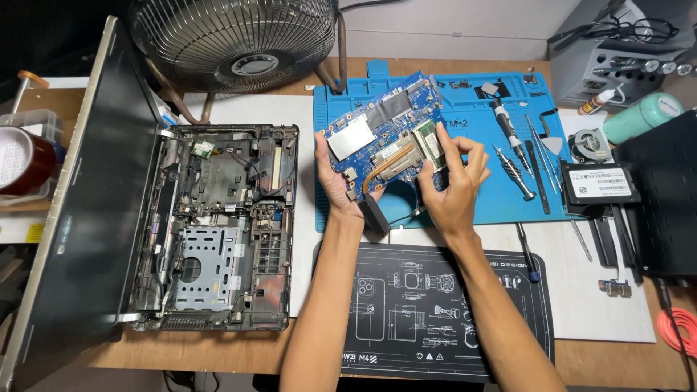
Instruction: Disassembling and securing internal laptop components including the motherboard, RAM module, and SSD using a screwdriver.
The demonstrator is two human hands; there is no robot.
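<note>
Two hands on blue motherboard (385, 138), held above blue mat (479, 196): left hand (335, 181) fingers gripping edge, right hand (454, 181) fingers pinched on memory module (430, 141). Module removal judged in hand; careful angled pull needed.

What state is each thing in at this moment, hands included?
Left hand: gripping the motherboard's left edge.
Right hand: fingertips on the memory module.
Motherboard: lifted, tilted above the blue mat.
Laptop chassis: opened, stripped, lid up.
Fan: blades unclear, cannot tell if running.
Screwdrivers: lying on the mat.
Drive: removed, lying flat.
</note>
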